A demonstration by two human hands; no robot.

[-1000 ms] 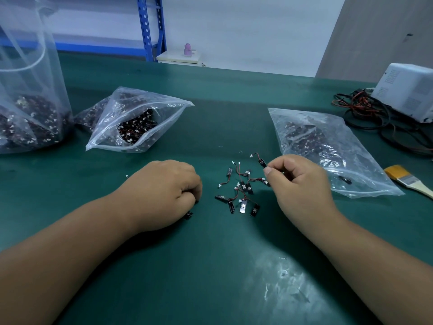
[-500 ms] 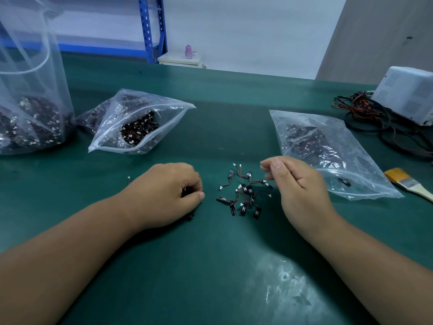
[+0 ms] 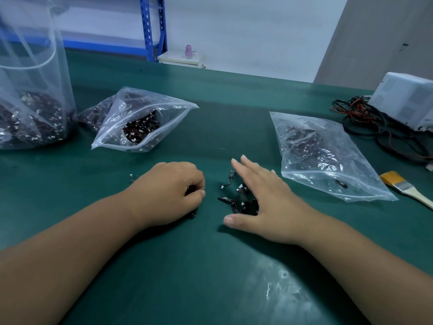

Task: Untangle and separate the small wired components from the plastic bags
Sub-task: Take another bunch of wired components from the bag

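Observation:
A small pile of black wired components (image 3: pixel 234 198) with white plugs lies on the green table (image 3: pixel 210 266) between my hands. My right hand (image 3: pixel 262 200) lies flat with straight, spread fingers over the pile's right side and hides part of it. My left hand (image 3: pixel 171 191) rests just left of the pile, its fingers curled round several dark components that mostly stay hidden. Clear plastic bags hold more components: an open one (image 3: pixel 140 123) at the left, a flat one (image 3: pixel 323 156) at the right, a tall one (image 3: pixel 30 95) at the far left.
A brush (image 3: pixel 405 186) with yellow bristles lies at the right edge. A white box (image 3: pixel 407 97) with tangled black and red cables (image 3: pixel 365 118) sits at the back right. One stray white plug (image 3: pixel 131 175) lies left of my left hand. Blue shelving (image 3: pixel 150 26) stands behind the table.
My right hand let go of the component it pinched, opened, and came down flat over the pile. My left hand stayed curled in place.

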